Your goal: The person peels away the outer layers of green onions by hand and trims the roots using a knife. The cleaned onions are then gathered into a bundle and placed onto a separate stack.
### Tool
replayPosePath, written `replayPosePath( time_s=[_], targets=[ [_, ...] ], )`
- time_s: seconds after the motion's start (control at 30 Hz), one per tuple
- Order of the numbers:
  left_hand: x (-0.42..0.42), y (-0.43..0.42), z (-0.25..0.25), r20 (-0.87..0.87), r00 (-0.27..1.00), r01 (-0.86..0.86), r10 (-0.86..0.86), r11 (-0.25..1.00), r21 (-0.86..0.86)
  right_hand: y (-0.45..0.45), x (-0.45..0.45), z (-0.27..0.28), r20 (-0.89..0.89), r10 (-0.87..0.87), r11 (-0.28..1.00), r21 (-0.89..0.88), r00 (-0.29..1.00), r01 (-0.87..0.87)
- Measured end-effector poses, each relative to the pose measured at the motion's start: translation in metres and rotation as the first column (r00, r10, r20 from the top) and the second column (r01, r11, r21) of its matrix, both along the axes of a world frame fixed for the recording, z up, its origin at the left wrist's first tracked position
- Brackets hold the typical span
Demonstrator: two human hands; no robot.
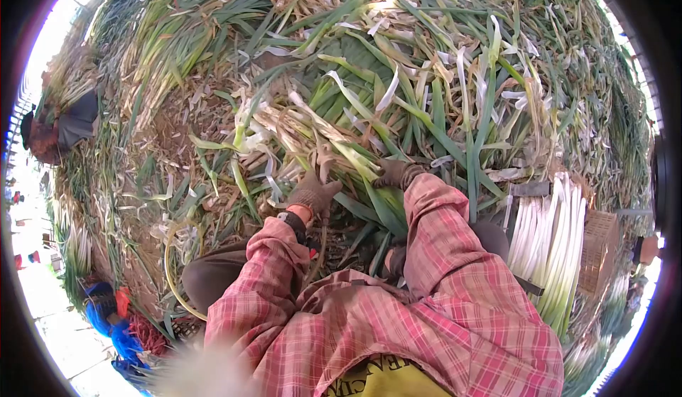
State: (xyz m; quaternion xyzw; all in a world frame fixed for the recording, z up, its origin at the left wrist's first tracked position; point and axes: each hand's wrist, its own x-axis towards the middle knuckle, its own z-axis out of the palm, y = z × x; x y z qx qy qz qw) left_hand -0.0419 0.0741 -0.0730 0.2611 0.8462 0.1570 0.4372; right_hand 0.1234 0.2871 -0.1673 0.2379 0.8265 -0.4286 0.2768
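Green onion stalks (361, 161) are seen between the left hand (315, 192) and right hand (398, 174); whether either is closed cannot be told.

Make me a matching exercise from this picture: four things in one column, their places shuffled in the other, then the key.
Things
1. Long green onions with white stalks, laid side by side
2. Thin, curved yellow tube
3. Yellow garment with dark lettering
4. Dark wristband

Places
A. At the bottom edge of the view, in the opening of the pink plaid shirt
B. Between the person's left hand and the cuff
C. To the right of the right sleeve
D. To the left of the left sleeve, beside a dark-clad knee

Pairs: 1-C, 2-D, 3-A, 4-B
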Motion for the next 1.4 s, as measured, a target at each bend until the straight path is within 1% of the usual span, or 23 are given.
replayPosePath(
  time_s=[0.03, 0.07, 0.1, 0.17, 0.2, 0.3, 0.33, 0.43, 0.47, 0.57, 0.6, 0.63, 0.67, 0.73, 0.8, 0.9, 0.93, 1.0, 1.1, 1.13, 1.23, 1.37, 1.4],
  targets=[
    [-0.007, 0.002, -0.006, 0.002, 1.0, -0.003, 0.003, 1.0, 0.028, 0.0, 0.001, 0.002, 0.036, 0.035, 0.999, 0.019, 0.999, -0.035],
    [-0.01, 0.007, 0.004, -0.028, 1.0, 0.0, 0.001, 0.999, 0.034, 0.0, 0.001, -0.001, 0.066, 0.074, 0.997, 0.011, 0.995, -0.075],
    [-0.014, 0.012, 0.014, -0.059, 0.998, 0.002, 0.0, 0.999, 0.04, 0.0, 0.003, -0.004, 0.034, 0.067, 0.997, -0.043, 0.997, -0.066],
    [-0.032, 0.02, -0.004, -0.119, 0.992, 0.033, -0.035, 0.999, -0.015, 0.001, 0.008, -0.007, -0.028, 0.051, 0.987, -0.151, 0.998, -0.054],
    [-0.039, 0.025, -0.008, -0.125, 0.991, 0.032, -0.036, 0.999, -0.036, 0.001, 0.009, -0.014, -0.051, 0.077, 0.987, -0.14, 0.996, -0.083],
    [-0.064, 0.039, -0.038, -0.172, 0.985, 0.003, -0.012, 0.999, -0.053, 0.001, 0.014, -0.029, -0.089, 0.071, 0.983, -0.161, 0.994, -0.085],
    [-0.073, 0.043, -0.044, -0.175, 0.984, 0.001, -0.016, 0.996, -0.087, 0.001, 0.018, -0.043, -0.16, 0.08, 0.987, -0.124, 0.984, -0.101],
    [-0.085, 0.055, -0.021, -0.104, 0.991, -0.099, 0.088, 0.989, -0.109, 0.005, 0.026, -0.046, -0.166, 0.081, 0.983, -0.151, 0.983, -0.106],
    [-0.086, 0.057, -0.033, -0.238, 0.97, -0.088, 0.051, 0.985, -0.146, 0.003, 0.027, -0.032, -0.114, 0.072, 0.981, -0.169, 0.991, -0.09],
    [-0.069, 0.048, -0.004, -0.141, 0.972, 0.175, -0.19, 0.978, -0.117, -0.005, 0.025, -0.002, 0.033, -0.16, 0.987, 0.011, 0.987, 0.16],
    [-0.06, 0.043, -0.003, -0.155, 0.967, 0.187, -0.202, 0.977, -0.104, -0.009, 0.023, 0.001, -0.082, -0.259, 0.965, 0.014, 0.962, 0.261],
    [-0.046, 0.035, -0.003, -0.179, 0.965, 0.178, -0.192, 0.98, -0.094, -0.002, 0.023, -0.027, -0.151, -0.204, 0.973, 0.074, 0.967, 0.217],
    [-0.032, 0.028, -0.003, -0.205, 0.962, 0.168, -0.181, 0.983, -0.079, 0.013, 0.026, -0.081, -0.217, -0.146, 0.974, 0.137, 0.965, 0.179],
    [-0.014, 0.018, -0.005, -0.237, 0.957, 0.156, -0.167, 0.986, -0.062, 0.018, 0.028, -0.106, -0.297, -0.261, 0.942, 0.13, 0.918, 0.31],
    [-0.008, 0.014, -0.005, -0.232, 0.958, 0.152, -0.168, 0.985, -0.086, 0.016, 0.033, -0.105, -0.296, -0.582, 0.797, -0.021, 0.757, 0.604],
    [-0.024, 0.027, 0.006, -0.096, 0.981, 0.155, -0.17, 0.977, -0.144, 0.033, 0.037, -0.118, -0.31, -0.526, 0.85, -0.207, 0.792, 0.483],
    [-0.029, 0.032, 0.004, -0.136, 0.98, 0.132, -0.143, 0.988, -0.084, 0.039, 0.042, -0.121, -0.284, -0.512, 0.856, -0.247, 0.811, 0.454],
    [-0.041, 0.038, -0.008, -0.203, 0.976, 0.091, -0.082, 0.995, 0.038, 0.043, 0.044, -0.106, -0.205, -0.476, 0.862, -0.299, 0.855, 0.408],
    [-0.068, 0.059, -0.018, -0.08, 0.983, 0.164, -0.164, 0.986, -0.011, 0.045, 0.046, -0.083, -0.121, -0.443, 0.867, -0.308, 0.888, 0.391],
    [-0.074, 0.069, -0.016, -0.061, 0.995, 0.068, -0.081, 0.98, -0.189, 0.047, 0.046, -0.077, -0.104, -0.433, 0.869, -0.31, 0.895, 0.385],
    [-0.074, 0.071, 0.001, -0.231, 0.964, 0.111, -0.13, 0.989, -0.093, 0.048, 0.048, -0.066, -0.066, -0.417, 0.87, -0.319, 0.907, 0.376],
    [-0.057, 0.05, -0.035, -0.15, 0.986, 0.053, -0.073, 0.99, -0.134, 0.047, 0.051, -0.059, -0.042, -0.415, 0.865, -0.327, 0.909, 0.38],
    [-0.041, 0.037, -0.028, -0.285, 0.957, 0.057, -0.048, 0.998, 0.023, 0.045, 0.052, -0.061, -0.039, -0.416, 0.863, -0.331, 0.908, 0.381]
  ],
)
